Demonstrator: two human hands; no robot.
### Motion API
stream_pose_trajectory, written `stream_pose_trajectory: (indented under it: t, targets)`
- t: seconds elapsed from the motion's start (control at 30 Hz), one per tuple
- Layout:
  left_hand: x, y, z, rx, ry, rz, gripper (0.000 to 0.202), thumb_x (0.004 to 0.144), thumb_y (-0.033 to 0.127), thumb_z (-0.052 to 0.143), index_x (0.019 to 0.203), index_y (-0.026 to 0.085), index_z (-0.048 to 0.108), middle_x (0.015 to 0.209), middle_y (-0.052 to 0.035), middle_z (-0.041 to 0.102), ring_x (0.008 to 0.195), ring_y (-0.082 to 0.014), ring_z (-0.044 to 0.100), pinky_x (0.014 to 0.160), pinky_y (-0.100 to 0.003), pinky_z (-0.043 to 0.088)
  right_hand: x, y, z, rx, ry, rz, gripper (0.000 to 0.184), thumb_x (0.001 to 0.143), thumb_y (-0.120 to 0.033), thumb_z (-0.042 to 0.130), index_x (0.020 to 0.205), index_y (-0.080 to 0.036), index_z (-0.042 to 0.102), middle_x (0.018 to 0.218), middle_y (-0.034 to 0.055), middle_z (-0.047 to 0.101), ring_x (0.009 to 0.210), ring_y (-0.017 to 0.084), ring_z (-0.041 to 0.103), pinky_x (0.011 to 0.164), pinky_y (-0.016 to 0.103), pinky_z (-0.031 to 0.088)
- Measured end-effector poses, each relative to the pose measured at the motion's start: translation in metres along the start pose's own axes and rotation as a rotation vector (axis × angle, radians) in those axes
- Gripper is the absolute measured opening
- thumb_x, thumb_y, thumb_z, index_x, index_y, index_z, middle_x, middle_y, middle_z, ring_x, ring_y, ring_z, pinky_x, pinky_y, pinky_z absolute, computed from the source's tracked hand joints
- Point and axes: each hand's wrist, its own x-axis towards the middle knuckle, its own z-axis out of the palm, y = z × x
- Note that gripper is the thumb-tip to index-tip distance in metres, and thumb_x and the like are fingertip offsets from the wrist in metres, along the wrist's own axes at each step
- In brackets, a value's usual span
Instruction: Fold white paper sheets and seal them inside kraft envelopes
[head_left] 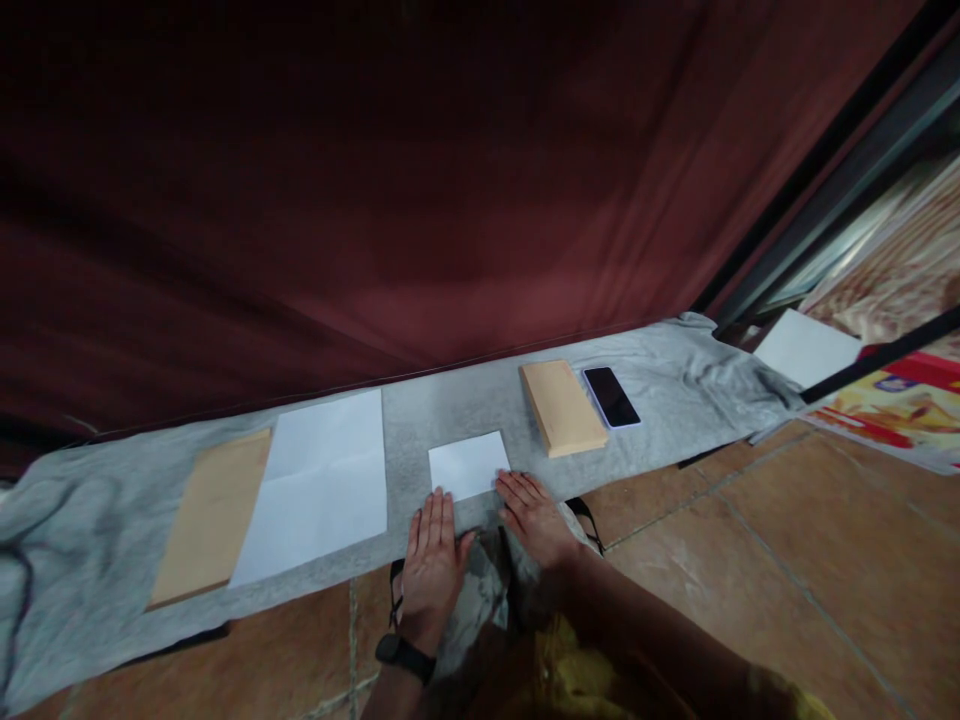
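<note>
A small white sheet of paper [468, 464], which looks folded, lies flat on the grey cloth in front of me. My left hand [433, 550] rests palm down with its fingertips on the near left corner of the paper. At the near right corner, the fingers of my right hand [534, 512] lie flat, touching the edge. Both hands have their fingers stretched out and hold nothing. To the left is a larger white paper [322, 485] with faint creases, next to a brown envelope [214, 510]. A stack of brown envelopes [564, 408] sits to the right.
A phone [612, 397] with a dark screen lies right of the envelope stack. Grey cloth [450, 400] covers the long narrow bench. A dark red curtain [450, 200] hangs behind it. At right are a metal frame and a colourful box [900, 410]; floor tiles [750, 560] show below.
</note>
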Motion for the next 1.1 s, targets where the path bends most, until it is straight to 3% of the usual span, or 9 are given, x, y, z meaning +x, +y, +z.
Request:
stream_pose_trajectory:
  t: [0.13, 0.3, 0.47, 0.67, 0.9, 1.1]
  targets:
    - [-0.001, 0.001, 0.001, 0.000, 0.005, -0.018, 0.068, 0.101, 0.045, 0.040, 0.157, 0.007, 0.029, 0.156, -0.0211, 0.045, 0.146, -0.0318, 0.041, 0.117, -0.052, 0.040, 0.029, 0.013, -0.007, 0.057, -0.016, 0.087, 0.036, 0.102, -0.022, 0.046, 0.134, -0.020, 0.064, 0.143, 0.0091, 0.060, 0.129, 0.023, 0.056, 0.113, 0.045, 0.043]
    - [0.000, 0.002, 0.003, -0.022, 0.012, -0.035, 0.069, 0.101, 0.045, 0.041, 0.158, 0.009, 0.028, 0.157, -0.0204, 0.044, 0.146, -0.0318, 0.041, 0.117, -0.053, 0.039, 0.086, 0.034, -0.005, 0.067, 0.009, 0.132, 0.040, 0.099, -0.016, 0.047, 0.136, -0.019, 0.062, 0.144, 0.0107, 0.058, 0.131, 0.024, 0.053, 0.113, 0.044, 0.040]
    - [-0.002, 0.000, 0.006, -0.027, 0.019, -0.032, 0.070, 0.101, 0.044, 0.042, 0.159, 0.010, 0.026, 0.157, -0.0197, 0.043, 0.148, -0.0306, 0.039, 0.118, -0.051, 0.038, 0.123, 0.044, -0.002, 0.040, -0.096, 0.170, 0.041, 0.093, -0.015, 0.054, 0.132, -0.020, 0.065, 0.131, 0.0113, 0.066, 0.123, 0.025, 0.057, 0.109, 0.043, 0.040]
    - [-0.002, 0.003, 0.005, -0.026, 0.021, -0.055, 0.065, 0.101, 0.043, 0.041, 0.157, 0.011, 0.031, 0.156, -0.0186, 0.046, 0.146, -0.0303, 0.042, 0.117, -0.052, 0.039, 0.139, 0.047, -0.005, 0.059, -0.163, 0.272, 0.029, 0.088, -0.020, 0.064, 0.115, -0.018, 0.073, 0.120, 0.0118, 0.069, 0.115, 0.025, 0.059, 0.104, 0.039, 0.041]
    - [0.000, 0.005, -0.004, -0.062, -0.002, -0.063, 0.067, 0.101, 0.042, 0.042, 0.158, 0.010, 0.026, 0.157, -0.0195, 0.043, 0.148, -0.0299, 0.039, 0.118, -0.052, 0.038, 0.142, 0.051, -0.008, 0.250, -0.163, 0.328, 0.007, 0.078, -0.015, 0.069, 0.078, -0.019, 0.074, 0.088, 0.0058, 0.074, 0.107, 0.025, 0.062, 0.099, 0.036, 0.043]
    - [0.002, 0.010, -0.012, -0.229, 0.026, -0.155, 0.071, 0.101, 0.042, 0.043, 0.161, 0.016, 0.016, 0.162, -0.0184, 0.036, 0.148, -0.0306, 0.039, 0.117, -0.053, 0.041, 0.129, 0.053, -0.012, 0.575, -0.098, 0.490, 0.006, 0.075, -0.018, 0.062, 0.074, -0.019, 0.067, 0.071, -0.0010, 0.068, 0.075, 0.018, 0.064, 0.073, 0.027, 0.050]
